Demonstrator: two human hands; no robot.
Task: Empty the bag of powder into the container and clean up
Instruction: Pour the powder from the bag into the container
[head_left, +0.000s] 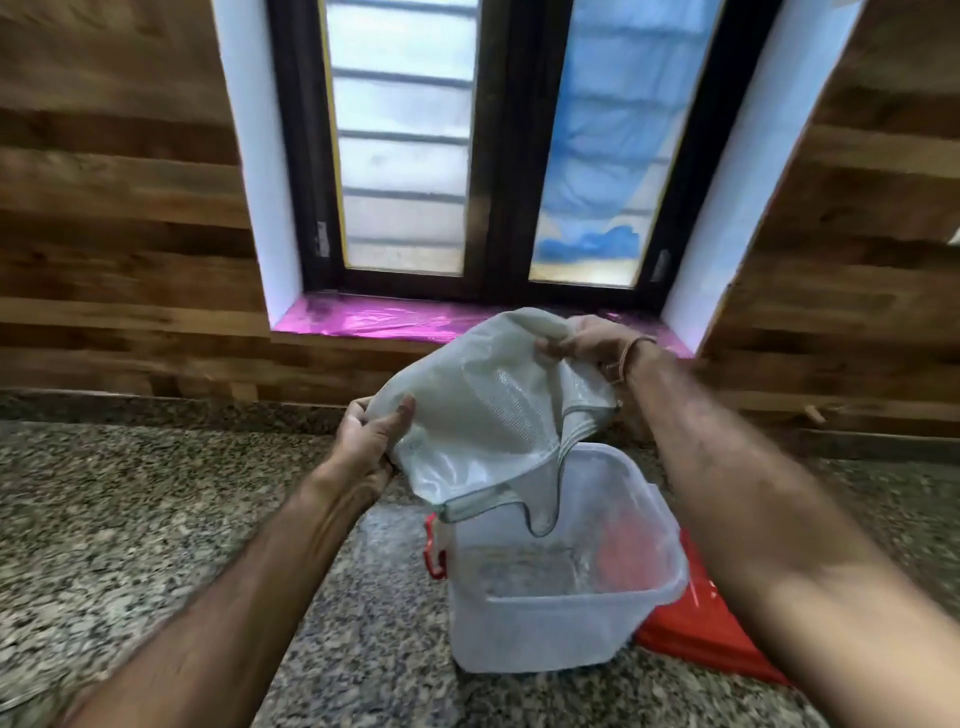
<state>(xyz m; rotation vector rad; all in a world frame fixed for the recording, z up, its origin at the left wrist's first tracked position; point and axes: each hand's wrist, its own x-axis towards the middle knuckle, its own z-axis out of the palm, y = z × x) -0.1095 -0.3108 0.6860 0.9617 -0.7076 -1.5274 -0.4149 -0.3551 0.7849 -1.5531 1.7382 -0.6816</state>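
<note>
1. Bag of powder (483, 415), translucent and pale, hangs tilted at mid-frame, its open mouth dipping into the container (545, 634).
2. The left hand (371, 441) grips the bag's left edge, thumb laid across the front; the right hand (587, 343) pinches its raised upper corner, higher in the frame.
3. The container, clear plastic with a red latch (434, 556) on its left side, stands on the speckled granite counter (156, 519) at lower centre.
4. A red lid (696, 634) lies against the container's right side.
5. A pink window sill (374, 322) runs behind the bag.
</note>
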